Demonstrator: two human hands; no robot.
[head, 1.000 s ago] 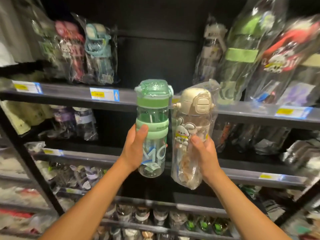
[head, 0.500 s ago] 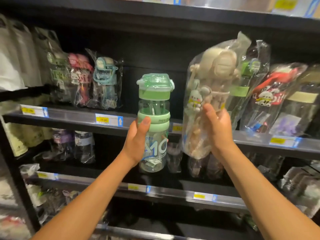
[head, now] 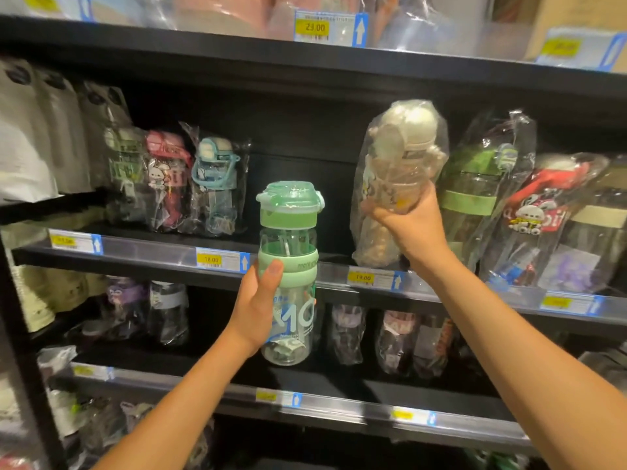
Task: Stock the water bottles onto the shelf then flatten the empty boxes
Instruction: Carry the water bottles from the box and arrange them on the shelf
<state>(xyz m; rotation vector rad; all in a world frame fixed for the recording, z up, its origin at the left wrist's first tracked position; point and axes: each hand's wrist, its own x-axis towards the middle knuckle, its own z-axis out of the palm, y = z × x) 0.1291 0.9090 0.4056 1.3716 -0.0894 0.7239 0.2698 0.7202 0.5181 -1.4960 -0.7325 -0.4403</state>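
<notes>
The cream bottle in its plastic bag has risen onto the black shelf, bag bottom at the shelf's front edge among bagged bottles, right hand gripping it. Left hand clasps the green bottle upright before the shelf.

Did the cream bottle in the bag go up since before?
Yes. The bagged cream bottle in the right hand rose from below the shelf edge to above it, beside the green-banded bagged bottle.

Cream bottle in plastic wrap now lifted higher by right hand, base reaching the shelf edge, farther in than half a second ago.
</notes>
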